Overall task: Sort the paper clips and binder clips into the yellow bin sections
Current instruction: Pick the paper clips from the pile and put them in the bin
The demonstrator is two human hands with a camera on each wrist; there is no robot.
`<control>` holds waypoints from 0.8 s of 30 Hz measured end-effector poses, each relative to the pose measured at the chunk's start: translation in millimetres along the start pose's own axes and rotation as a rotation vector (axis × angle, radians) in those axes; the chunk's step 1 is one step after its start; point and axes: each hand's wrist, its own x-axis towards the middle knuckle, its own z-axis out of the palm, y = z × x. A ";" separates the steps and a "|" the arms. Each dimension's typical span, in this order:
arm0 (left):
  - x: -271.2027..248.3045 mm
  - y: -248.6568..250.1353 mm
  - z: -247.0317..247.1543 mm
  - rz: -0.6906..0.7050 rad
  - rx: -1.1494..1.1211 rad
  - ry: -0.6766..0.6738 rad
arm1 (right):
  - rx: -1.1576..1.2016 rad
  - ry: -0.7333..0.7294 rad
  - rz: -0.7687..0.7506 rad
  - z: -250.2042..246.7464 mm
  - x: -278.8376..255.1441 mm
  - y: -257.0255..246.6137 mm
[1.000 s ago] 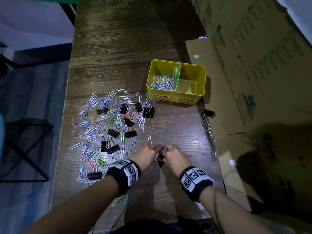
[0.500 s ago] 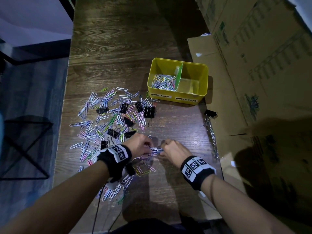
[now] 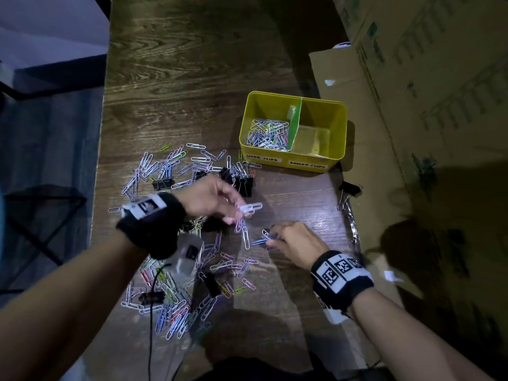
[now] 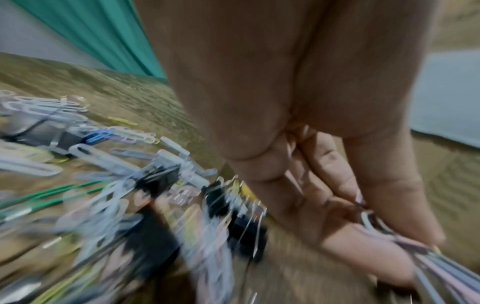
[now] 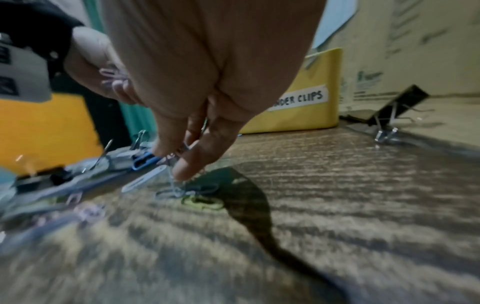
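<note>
A yellow bin point(image 3: 316, 163) with a green divider stands at the back right of the table; its left section holds several paper clips point(image 3: 268, 133), and its right section looks bare. Coloured paper clips point(image 3: 176, 306) and black binder clips point(image 3: 162, 184) lie scattered on the table's left half. My left hand point(image 3: 233, 211) is raised above the pile and pinches a bunch of paper clips point(image 4: 405, 246). My right hand point(image 3: 270, 239) is low on the table, its fingertips pinching paper clips point(image 5: 176, 162) there.
One black binder clip point(image 3: 349, 189) lies alone at the right, next to flattened cardboard boxes point(image 3: 412, 133) that line the table's right side. The table's left edge point(image 3: 97, 188) drops to the floor. A cable point(image 3: 150, 325) runs along my left forearm.
My left hand has risen from the pile and moved toward the bin with a bunch of paper clips. My right hand has stayed low, gathering clips.
</note>
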 end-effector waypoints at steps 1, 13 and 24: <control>2.9 12.4 -7.8 0.046 -0.054 0.006 | 0.065 0.010 0.000 -5.1 -1.4 0.5; 104.4 96.1 -39.4 0.168 0.648 0.482 | 0.491 0.460 -0.132 -133.2 -0.2 -48.2; 55.1 63.3 -15.3 0.394 0.678 0.540 | -0.096 0.489 0.044 -182.6 110.8 -52.7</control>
